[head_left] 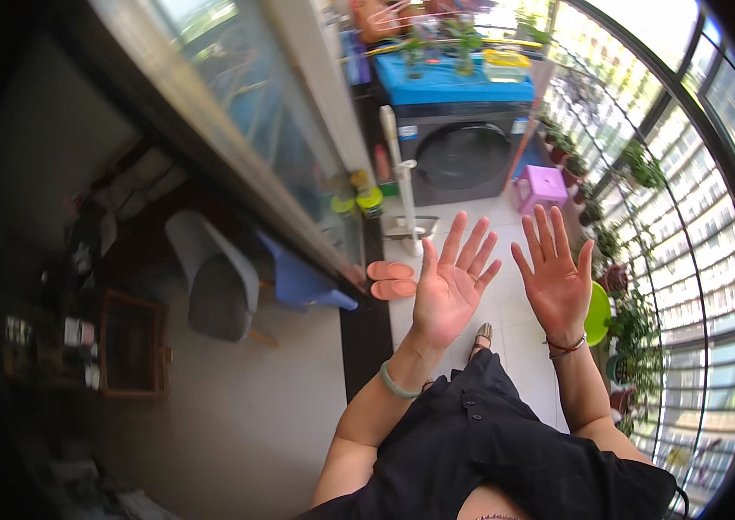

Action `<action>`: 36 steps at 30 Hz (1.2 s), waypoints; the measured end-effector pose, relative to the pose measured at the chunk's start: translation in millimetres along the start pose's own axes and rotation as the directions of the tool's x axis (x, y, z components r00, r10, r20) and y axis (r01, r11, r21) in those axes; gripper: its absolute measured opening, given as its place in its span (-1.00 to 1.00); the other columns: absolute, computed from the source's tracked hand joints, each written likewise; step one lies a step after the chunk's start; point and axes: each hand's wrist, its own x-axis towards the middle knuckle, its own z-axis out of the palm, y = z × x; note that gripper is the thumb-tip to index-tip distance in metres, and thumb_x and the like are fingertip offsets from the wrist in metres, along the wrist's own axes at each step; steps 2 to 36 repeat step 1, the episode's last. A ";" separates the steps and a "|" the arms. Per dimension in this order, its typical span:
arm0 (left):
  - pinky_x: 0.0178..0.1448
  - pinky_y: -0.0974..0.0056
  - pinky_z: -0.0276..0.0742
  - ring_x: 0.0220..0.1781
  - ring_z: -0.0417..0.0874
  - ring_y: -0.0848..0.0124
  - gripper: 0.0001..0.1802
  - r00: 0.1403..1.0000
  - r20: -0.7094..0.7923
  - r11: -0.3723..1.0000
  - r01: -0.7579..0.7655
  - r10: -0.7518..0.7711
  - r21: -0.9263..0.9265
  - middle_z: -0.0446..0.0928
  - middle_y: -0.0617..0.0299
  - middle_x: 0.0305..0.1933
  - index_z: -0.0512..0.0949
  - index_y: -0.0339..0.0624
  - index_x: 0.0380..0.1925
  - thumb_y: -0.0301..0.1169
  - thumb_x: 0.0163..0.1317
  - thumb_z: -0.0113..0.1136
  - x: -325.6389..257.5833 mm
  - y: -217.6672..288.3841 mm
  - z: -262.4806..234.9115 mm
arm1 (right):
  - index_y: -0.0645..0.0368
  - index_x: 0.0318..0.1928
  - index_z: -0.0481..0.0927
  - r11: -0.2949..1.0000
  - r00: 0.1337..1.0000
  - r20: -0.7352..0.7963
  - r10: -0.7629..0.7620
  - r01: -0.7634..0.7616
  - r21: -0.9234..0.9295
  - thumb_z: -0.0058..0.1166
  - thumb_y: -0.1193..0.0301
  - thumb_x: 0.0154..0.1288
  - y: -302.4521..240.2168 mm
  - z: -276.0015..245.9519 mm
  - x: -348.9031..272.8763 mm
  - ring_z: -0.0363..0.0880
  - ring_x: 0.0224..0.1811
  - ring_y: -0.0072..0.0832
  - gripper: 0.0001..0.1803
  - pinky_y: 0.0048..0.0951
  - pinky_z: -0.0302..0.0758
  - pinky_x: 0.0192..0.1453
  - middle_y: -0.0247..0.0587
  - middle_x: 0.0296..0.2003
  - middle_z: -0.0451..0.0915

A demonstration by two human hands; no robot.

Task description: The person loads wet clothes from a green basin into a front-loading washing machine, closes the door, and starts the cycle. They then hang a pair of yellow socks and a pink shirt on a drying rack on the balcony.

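Observation:
Both of my hands are raised over the balcony floor, palms up and fingers spread, with nothing in either. My left hand [450,290] has a pale green bangle [398,381] on its wrist. Beyond its thumb side, a pair of pink slippers [392,280] lies on the floor. My right hand [555,286] is held apart from the left, and a thin dark bracelet [567,348] circles its wrist. Just to its right, a bright green basin [597,314] shows partly behind the wrist.
A dark front-loading washing machine [463,156] with a blue cover stands ahead, a purple stool [542,187] beside it. Potted plants [636,334] line the barred window at right. Left are a sliding glass door [254,104], a grey chair [220,290] and a blue chair [302,273].

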 end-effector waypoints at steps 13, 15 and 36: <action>0.56 0.01 -0.03 0.57 0.03 0.22 -0.33 0.997 -0.028 0.997 -0.076 0.076 0.015 0.06 0.19 0.55 0.14 0.18 0.45 0.19 0.47 -0.43 -21.0 22.5 -5.4 | -0.02 0.51 0.02 0.998 0.997 0.026 0.066 -0.066 -0.021 -0.43 -0.17 0.49 24.3 4.3 5.4 -0.08 0.56 -0.37 -0.25 -0.10 -0.13 0.59 -0.28 0.51 0.03; 0.56 0.01 -0.03 0.57 0.03 0.22 -0.33 0.997 -0.028 0.997 -0.076 0.076 0.015 0.06 0.19 0.55 0.14 0.18 0.45 0.19 0.47 -0.43 -21.0 22.5 -5.4 | -0.02 0.51 0.02 0.998 0.997 0.026 0.066 -0.066 -0.021 -0.43 -0.17 0.49 24.3 4.3 5.4 -0.08 0.56 -0.37 -0.25 -0.10 -0.13 0.59 -0.28 0.51 0.03; 0.56 0.01 -0.03 0.57 0.03 0.22 -0.33 0.997 -0.028 0.997 -0.076 0.076 0.015 0.06 0.19 0.55 0.14 0.18 0.45 0.19 0.47 -0.43 -21.0 22.5 -5.4 | -0.02 0.51 0.02 0.998 0.997 0.026 0.066 -0.066 -0.021 -0.43 -0.17 0.49 24.3 4.3 5.4 -0.08 0.56 -0.37 -0.25 -0.10 -0.13 0.59 -0.28 0.51 0.03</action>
